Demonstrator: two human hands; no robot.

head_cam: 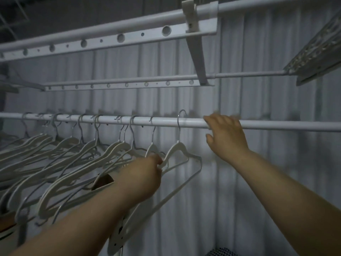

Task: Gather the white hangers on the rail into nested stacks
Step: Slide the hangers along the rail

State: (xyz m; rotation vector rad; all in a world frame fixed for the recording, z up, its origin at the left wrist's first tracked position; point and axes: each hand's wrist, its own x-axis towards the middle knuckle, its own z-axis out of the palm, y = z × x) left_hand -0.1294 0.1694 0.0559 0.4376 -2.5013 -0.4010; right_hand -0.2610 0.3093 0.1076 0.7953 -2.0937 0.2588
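A white rail [276, 126] runs across the view at mid height. Several white hangers [77, 156] with metal hooks hang along its left half, spread out and partly overlapping. The rightmost hanger [180, 147] has its hook lifted slightly above the rail. My left hand [142, 174] grips the shoulder of that hanger from below left, fingers curled round it. My right hand [225, 133] reaches up to the rail just right of the last hook, fingers straight and laid over the rail, blurred by motion.
Two perforated white bars [118, 38] and thinner rods of a drying rack hang overhead. A pale curtain [258, 182] fills the background. A grated panel [317, 52] juts in at upper right. The rail's right half carries no hangers.
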